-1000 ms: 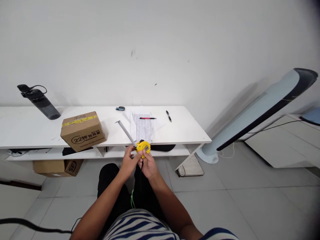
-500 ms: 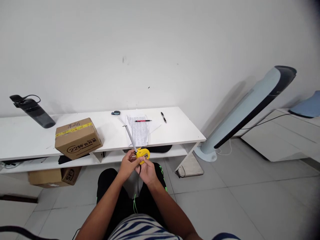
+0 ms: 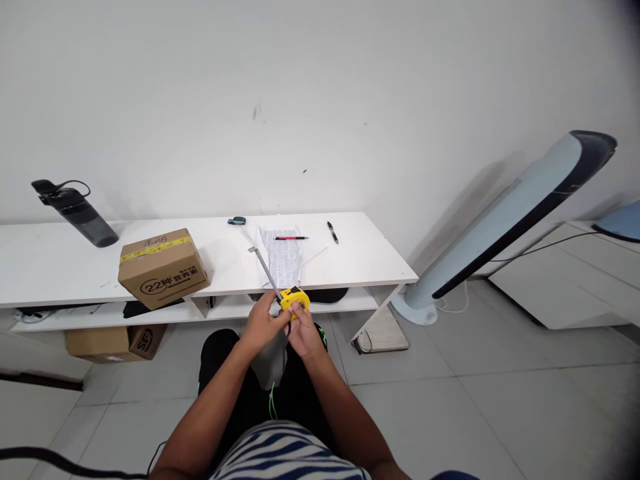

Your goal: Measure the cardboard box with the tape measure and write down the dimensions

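A yellow tape measure (image 3: 295, 297) is held between my two hands above my lap, at the front edge of the white table. Its blade (image 3: 267, 268) sticks out a short way, up and to the left over the table, and ends in a metal hook. My right hand (image 3: 304, 335) is closed round the lower right of the case. My left hand (image 3: 261, 325) pinches near the blade's mouth, its thumb reaching towards the case. Beyond the blade lie printed papers (image 3: 285, 265) with a red and black pen (image 3: 291, 238) on top.
On the white table (image 3: 230, 267) stand a cardboard box (image 3: 165, 270) and a dark bottle (image 3: 86, 217). A black pen (image 3: 333, 233) and a small dark object (image 3: 237, 221) lie farther back. Another box (image 3: 107, 343) sits below. A tall fan-like appliance (image 3: 493, 220) stands right.
The tape measure has turned in my hands and moved slightly right and up, showing its black top label. The whole view has shifted a little, so the table things appear farther right.
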Demonstrator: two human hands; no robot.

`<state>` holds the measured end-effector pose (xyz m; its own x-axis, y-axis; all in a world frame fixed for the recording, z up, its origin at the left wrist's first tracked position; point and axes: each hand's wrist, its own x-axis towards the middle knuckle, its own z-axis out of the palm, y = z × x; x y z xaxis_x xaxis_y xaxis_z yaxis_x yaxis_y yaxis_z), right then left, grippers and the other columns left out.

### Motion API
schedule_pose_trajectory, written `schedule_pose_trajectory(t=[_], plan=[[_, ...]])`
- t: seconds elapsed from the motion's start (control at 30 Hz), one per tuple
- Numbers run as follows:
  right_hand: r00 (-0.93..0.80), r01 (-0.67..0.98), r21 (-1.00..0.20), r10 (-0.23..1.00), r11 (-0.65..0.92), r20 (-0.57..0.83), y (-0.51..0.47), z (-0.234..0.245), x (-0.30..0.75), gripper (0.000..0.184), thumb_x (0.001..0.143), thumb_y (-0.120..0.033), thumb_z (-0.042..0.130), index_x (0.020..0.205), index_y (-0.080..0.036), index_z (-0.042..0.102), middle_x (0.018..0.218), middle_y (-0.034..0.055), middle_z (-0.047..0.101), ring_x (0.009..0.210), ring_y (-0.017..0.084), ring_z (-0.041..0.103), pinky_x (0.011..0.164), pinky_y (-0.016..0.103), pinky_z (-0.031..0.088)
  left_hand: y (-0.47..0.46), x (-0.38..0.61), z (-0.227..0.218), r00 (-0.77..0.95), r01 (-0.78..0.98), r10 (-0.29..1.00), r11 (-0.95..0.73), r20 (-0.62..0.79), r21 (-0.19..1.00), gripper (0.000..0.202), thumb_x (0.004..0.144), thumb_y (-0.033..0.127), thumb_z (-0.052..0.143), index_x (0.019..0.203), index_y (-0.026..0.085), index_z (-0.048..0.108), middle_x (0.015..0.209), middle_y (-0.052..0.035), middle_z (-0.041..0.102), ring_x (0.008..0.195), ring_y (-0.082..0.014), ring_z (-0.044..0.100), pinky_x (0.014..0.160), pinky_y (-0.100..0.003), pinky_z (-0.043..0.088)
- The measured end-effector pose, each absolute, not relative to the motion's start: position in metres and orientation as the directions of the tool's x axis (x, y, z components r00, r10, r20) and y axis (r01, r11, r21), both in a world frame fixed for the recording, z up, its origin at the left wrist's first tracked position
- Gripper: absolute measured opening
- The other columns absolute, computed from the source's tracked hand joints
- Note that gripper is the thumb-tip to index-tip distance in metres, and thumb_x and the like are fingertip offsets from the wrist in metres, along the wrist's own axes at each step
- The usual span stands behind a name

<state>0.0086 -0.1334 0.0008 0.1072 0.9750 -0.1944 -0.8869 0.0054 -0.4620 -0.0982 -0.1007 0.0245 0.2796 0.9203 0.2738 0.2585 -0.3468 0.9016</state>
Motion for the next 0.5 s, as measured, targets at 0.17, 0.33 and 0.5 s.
schedule_pose_trajectory(t=[0.17, 0.33, 0.5], plan=[[0.171, -0.818, -0.570, 0.979, 0.077, -0.112, -0.133, 0.007, 0.006, 0.043, 0.065, -0.033, 0.082, 0.100, -0.025, 0.058, 0.095, -0.0020, 0.068, 0.076, 0.012, 0.064, 0.064, 0.023, 0.053, -0.104, -0.100, 0.030, 0.282, 0.234, 0.930, -0.306, 0.237, 0.923, 0.043, 0.076, 0.032, 0.070, 0.117, 0.021, 0.063, 0.119, -0.0091, 0.068, 0.114, -0.0269, 0.062, 0.098, -0.040, 0.048], [0.210, -0.717, -0.684, 0.977, 0.137, -0.025, -0.126, -0.001, 0.003, 0.045, 0.069, -0.044, 0.079, 0.102, -0.024, 0.057, 0.098, 0.0005, 0.068, 0.087, 0.014, 0.065, 0.074, 0.025, 0.053, -0.102, -0.102, 0.040, 0.277, 0.177, 0.934, -0.283, 0.228, 0.943, 0.029, 0.077, 0.033, 0.068, 0.102, 0.019, 0.064, 0.105, -0.0061, 0.071, 0.103, -0.0225, 0.065, 0.097, -0.037, 0.048], [0.440, -0.445, -0.857, 0.897, 0.258, 0.042, -0.110, -0.003, 0.029, 0.051, 0.072, -0.045, 0.075, 0.114, -0.024, 0.056, 0.107, 0.0033, 0.065, 0.084, 0.013, 0.063, 0.073, 0.024, 0.051, -0.057, -0.094, 0.048, 0.271, 0.052, 0.936, -0.246, 0.223, 0.968, 0.040, 0.071, 0.033, 0.073, 0.105, 0.017, 0.063, 0.100, -0.0065, 0.072, 0.093, -0.0203, 0.068, 0.090, -0.036, 0.052]])
